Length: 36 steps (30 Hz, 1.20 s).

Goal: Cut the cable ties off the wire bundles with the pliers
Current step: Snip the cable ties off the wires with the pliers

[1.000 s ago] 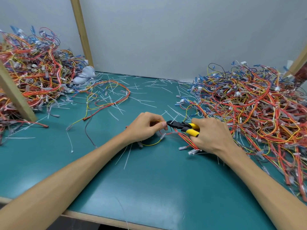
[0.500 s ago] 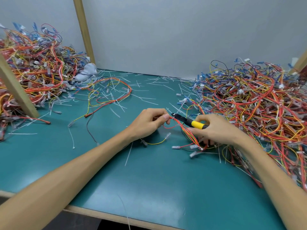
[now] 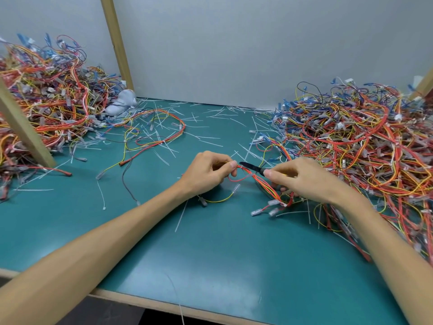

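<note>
while left hand (image 3: pixel 206 171) pinches wire bundle (image 3: pixel 267 186), right hand (image 3: pixel 302 181) grips pliers (image 3: pixel 251 167).

1 head view, close above table (image 3: pixel 210 254), facing forward-down.

Green table (image 3: pixel 210 259) under wire piles (image 3: pixel 365 141), cut ties (image 3: pixel 206 137)

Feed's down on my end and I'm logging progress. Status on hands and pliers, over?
Left hand pinching red-orange wire bundle. Right hand gripping black-nosed pliers, tip at the bundle. Loose white cut ties on green table; none blocking.
</note>
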Tool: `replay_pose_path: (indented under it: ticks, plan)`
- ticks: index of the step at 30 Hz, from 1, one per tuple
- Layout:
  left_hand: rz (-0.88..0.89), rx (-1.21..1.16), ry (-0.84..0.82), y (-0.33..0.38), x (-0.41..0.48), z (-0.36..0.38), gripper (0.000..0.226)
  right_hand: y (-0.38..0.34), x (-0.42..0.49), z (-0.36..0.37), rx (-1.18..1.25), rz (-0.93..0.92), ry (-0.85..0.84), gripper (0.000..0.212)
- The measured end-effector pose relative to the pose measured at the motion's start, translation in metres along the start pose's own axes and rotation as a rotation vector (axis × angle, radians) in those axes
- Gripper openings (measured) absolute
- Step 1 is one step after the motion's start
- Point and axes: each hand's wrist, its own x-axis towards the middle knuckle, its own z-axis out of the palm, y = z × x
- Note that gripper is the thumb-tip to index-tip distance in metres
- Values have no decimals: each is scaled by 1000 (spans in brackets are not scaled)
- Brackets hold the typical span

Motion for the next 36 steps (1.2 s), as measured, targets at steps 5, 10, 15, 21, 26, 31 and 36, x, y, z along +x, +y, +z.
replay_pose_path:
  ticks: [5,10,15,21,26,31,36]
  plan:
    - [-1,15,37,-1,1,0,30,-5,-1,9,-279,-39,186,64]
    - [4,23,39,-1,1,0,30,-6,-1,11,-352,-39,236,70]
    - [3,75,27,1,0,0,29,-2,-2,12,-366,-54,218,63]
    - [9,89,3,1,-1,0,27,3,-1,9,-401,-94,237,71]
    - [11,107,10,3,-1,-1,27,1,-1,13,-422,-107,221,65]
    - [7,100,2,2,0,-1,27,2,-1,12,-446,-103,263,67]
    - [13,123,1,4,-1,-1,27,0,0,16,-511,-118,274,61]
